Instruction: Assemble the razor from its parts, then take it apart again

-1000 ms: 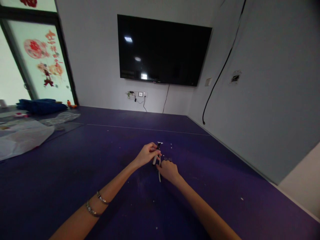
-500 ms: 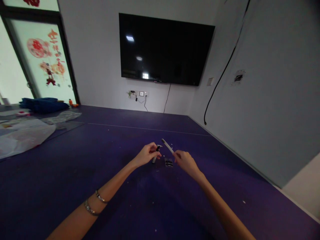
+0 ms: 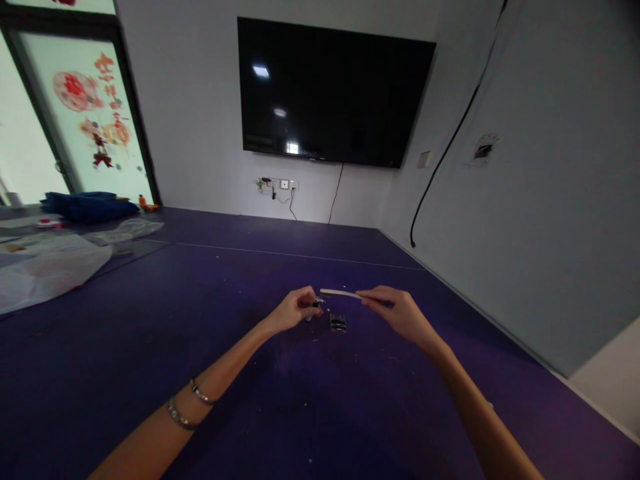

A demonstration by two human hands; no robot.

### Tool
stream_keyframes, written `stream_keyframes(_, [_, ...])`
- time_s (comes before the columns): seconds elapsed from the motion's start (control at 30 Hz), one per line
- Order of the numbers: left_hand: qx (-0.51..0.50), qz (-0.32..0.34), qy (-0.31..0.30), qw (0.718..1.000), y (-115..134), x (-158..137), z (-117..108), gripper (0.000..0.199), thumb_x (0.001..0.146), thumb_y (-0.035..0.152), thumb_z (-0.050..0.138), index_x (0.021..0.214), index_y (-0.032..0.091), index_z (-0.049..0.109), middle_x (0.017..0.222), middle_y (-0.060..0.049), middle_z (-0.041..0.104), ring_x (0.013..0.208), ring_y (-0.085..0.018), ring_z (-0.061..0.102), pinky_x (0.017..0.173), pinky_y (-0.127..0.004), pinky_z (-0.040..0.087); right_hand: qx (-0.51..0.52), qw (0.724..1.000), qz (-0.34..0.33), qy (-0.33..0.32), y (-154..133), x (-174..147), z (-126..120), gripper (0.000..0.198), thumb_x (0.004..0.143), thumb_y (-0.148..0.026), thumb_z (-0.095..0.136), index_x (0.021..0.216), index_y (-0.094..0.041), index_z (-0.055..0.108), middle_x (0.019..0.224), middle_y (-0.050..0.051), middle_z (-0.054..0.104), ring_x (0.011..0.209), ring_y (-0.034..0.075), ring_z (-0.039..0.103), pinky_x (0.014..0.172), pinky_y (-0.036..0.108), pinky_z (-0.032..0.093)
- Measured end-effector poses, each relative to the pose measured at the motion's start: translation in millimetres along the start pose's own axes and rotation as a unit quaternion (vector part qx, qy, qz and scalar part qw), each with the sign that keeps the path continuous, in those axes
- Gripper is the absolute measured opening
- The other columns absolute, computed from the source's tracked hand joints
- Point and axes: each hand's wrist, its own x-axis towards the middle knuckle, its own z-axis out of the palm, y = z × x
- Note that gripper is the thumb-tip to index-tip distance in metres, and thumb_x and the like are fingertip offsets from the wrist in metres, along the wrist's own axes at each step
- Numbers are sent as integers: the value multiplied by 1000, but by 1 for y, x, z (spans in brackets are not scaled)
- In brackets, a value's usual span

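My left hand (image 3: 295, 309) is closed around a small black and silver-grey razor (image 3: 316, 304), its head up and its handle partly hidden by my fingers. In my right hand (image 3: 400, 311) I pinch a slim white toothbrush (image 3: 343, 293) by its handle end. The toothbrush lies nearly level in the air, its head pointing left, close to the razor's head; whether they touch I cannot tell. Below and between my hands, a small clear pack with black pieces (image 3: 339, 323) rests on the purple surface (image 3: 280, 413).
White plastic sheeting (image 3: 60, 270) and a dark blue cloth bundle (image 3: 89, 207) lie at the left. A small orange object (image 3: 145, 203) stands near the door. Small white specks dot the surface. A black cable (image 3: 450, 143) hangs along the right wall.
My right hand has moved right and slightly up, turning the toothbrush from slanted to nearly level. The razor has tilted a little in my left hand, which has hardly moved.
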Motion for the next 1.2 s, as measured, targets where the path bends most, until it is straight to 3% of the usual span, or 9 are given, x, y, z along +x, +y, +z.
stream_keyframes(0.73, [-4,-14,-19,1000,7,-1,3,27,65,27,71,70,16,47,65,1,58,63,-11,56,58,-24,39,-36,997,-67,13,-12,-1,7,22,83,-25,53,99,-26,68,87,5,67,80,17,62,73,30,49])
stream_keyframes(1.2, [13,-12,-20,1000,8,-1,3,28,65,29,71,70,16,47,66,1,58,63,-12,56,59,-24,40,-26,999,-45,4,-5,-2,8,22,83,-25,54,99,-26,68,88,4,66,81,16,61,73,29,48])
